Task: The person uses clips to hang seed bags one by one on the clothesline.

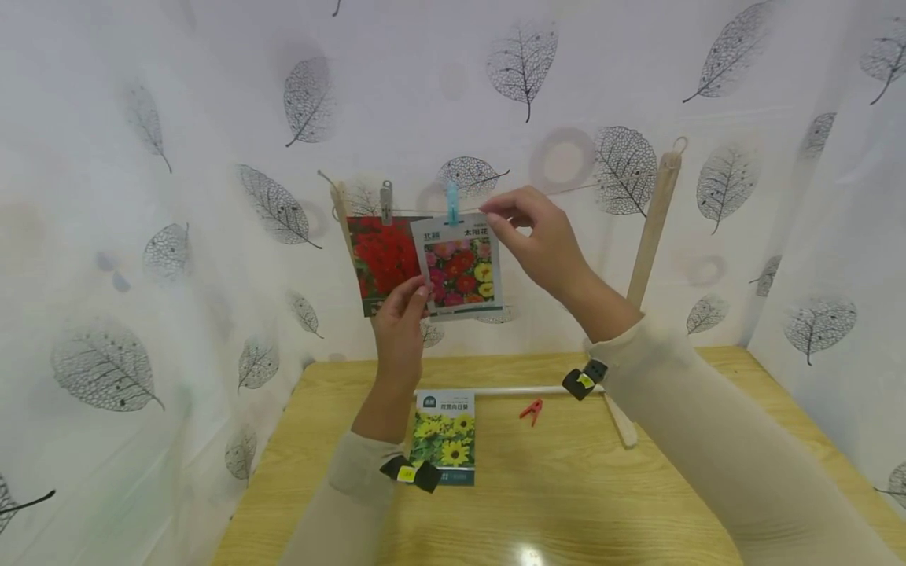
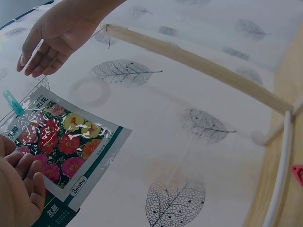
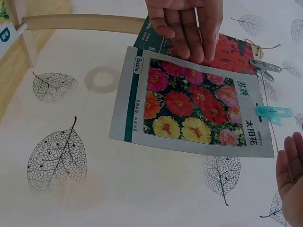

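Observation:
A seed packet with multicoloured flowers [image 1: 460,271] hangs from a string under a light-blue clothespin [image 1: 453,204]. Behind its left side hangs a red-flower packet [image 1: 385,255], held on the string by a grey clip [image 1: 386,203]. At the front packet's lower left edge is my left hand [image 1: 399,322], its fingertips right at that edge. The right wrist view shows these left fingers [image 3: 189,35] loosely straight, overlapping the red packet. Beside the packet's top right corner, close to the string, my right hand [image 1: 534,232] has relaxed fingers with nothing in them.
Wooden posts stand left [image 1: 343,204] and right [image 1: 654,228], with the string between them. A white rod [image 1: 524,391] runs low between the posts. On the wooden table [image 1: 566,503] lie a yellow-flower seed packet [image 1: 444,436] and a red clothespin [image 1: 532,411]. A leaf-print curtain [image 1: 212,236] surrounds the table.

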`<state>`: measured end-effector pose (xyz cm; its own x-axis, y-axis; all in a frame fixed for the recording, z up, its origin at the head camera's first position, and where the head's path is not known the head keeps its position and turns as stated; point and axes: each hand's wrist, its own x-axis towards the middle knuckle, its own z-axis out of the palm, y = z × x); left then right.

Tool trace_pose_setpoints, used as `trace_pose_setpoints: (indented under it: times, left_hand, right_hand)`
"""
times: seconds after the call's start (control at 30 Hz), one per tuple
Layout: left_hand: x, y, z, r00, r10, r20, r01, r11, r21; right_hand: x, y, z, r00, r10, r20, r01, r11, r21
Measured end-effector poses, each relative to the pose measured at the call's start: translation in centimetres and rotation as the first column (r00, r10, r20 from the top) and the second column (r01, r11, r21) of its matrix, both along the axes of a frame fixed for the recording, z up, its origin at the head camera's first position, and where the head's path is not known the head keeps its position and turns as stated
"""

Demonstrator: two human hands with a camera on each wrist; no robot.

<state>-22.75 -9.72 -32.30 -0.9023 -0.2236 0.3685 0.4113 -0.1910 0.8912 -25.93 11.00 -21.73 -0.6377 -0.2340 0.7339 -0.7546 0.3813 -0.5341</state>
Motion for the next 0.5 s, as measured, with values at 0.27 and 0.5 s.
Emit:
trace_pose_setpoints:
  times: [0.27,0.5]
  left_hand:
    - [0.2,0.1,-0.3,1.0,-0.009,0.03,0.009,1.0,-0.011]
    - [0.5,0.0,-0.4,0.999,0.001,0.048,0.002,0.999,-0.054]
  right_hand:
    - [0.2,0.2,-1.0,0.999,0.029,0.014,-0.029,1.0,-0.012]
    - [0.4,0.3,-1.4,0.999,0.028,0.03,-0.027,1.0,-0.014]
